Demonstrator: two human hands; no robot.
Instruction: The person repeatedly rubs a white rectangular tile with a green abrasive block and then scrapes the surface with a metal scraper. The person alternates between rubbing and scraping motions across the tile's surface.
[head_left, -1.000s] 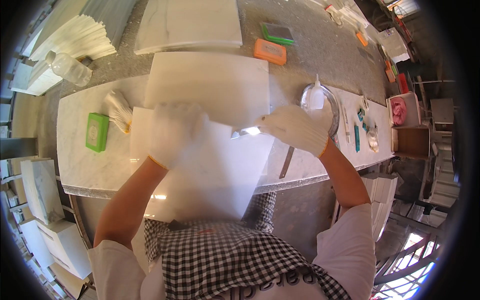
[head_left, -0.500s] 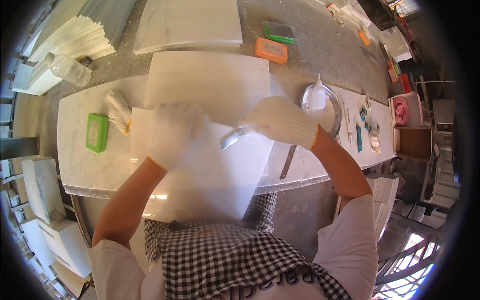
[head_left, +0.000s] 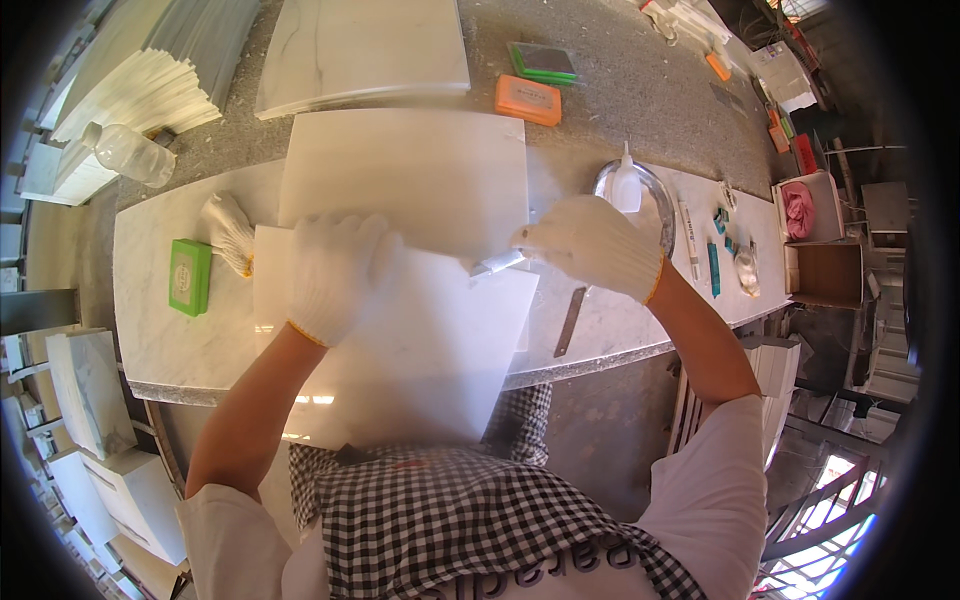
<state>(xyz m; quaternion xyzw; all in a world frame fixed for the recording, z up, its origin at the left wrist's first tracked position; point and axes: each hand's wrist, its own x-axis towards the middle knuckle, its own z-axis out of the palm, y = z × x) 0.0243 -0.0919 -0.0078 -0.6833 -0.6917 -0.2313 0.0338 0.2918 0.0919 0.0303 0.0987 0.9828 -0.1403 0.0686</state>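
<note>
My left hand (head_left: 345, 265), in a white knit glove, is closed at the far edge of a glossy white stone slab (head_left: 400, 345); haze blurs its fingertips. This slab overlaps another white slab (head_left: 410, 150) behind it, and its near end hangs past the table edge against my checked apron. In my gloved right hand (head_left: 595, 245), the fingers pinch a flat metal blade like a scraper (head_left: 502, 262), pointing left at the slab's far right edge. A white squeeze bottle (head_left: 626, 188) stands in a round metal dish (head_left: 660, 215) beyond that hand.
A metal ruler strip (head_left: 570, 322) lies right of the slab. Left are a green box (head_left: 190, 277) and a spare glove (head_left: 230, 235). Orange (head_left: 528, 100) and green-edged (head_left: 543, 63) blocks sit behind. A clear jar (head_left: 135, 155) stands far left by stacked slabs (head_left: 140, 100).
My right hand and the scraper have moved right and slightly nearer me, and the blade has turned flatter. My left hand has shifted slightly left on the slab.
</note>
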